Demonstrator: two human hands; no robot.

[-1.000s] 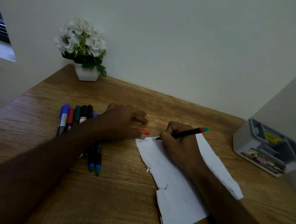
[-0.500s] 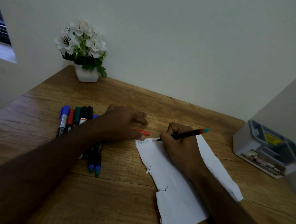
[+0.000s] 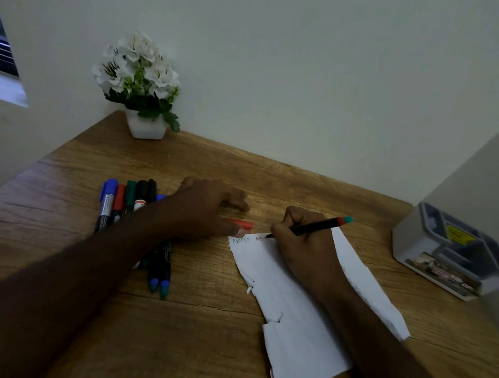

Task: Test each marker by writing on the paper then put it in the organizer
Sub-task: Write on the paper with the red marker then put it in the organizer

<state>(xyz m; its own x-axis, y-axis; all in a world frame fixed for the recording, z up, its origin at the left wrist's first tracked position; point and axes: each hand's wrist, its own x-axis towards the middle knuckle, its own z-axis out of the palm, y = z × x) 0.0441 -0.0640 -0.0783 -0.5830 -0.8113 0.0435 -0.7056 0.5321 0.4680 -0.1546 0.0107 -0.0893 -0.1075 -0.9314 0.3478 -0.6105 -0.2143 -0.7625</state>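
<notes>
Two hands, R hand point(image 3: 306, 245) grip pinching slim black marker point(image 3: 313, 228) on torn-edged paper point(image 3: 298, 323), L hand point(image 3: 209, 207) flat.

Single head-worn wide-angle view, looking forward and down, close over the desk point(image 3: 204, 332) toward the far wall point(image 3: 307, 75).

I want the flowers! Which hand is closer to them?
Left. The left hand lies on the table nearer the flowers, just right of the marker pile. The right hand writes on the paper, farther away.
</notes>
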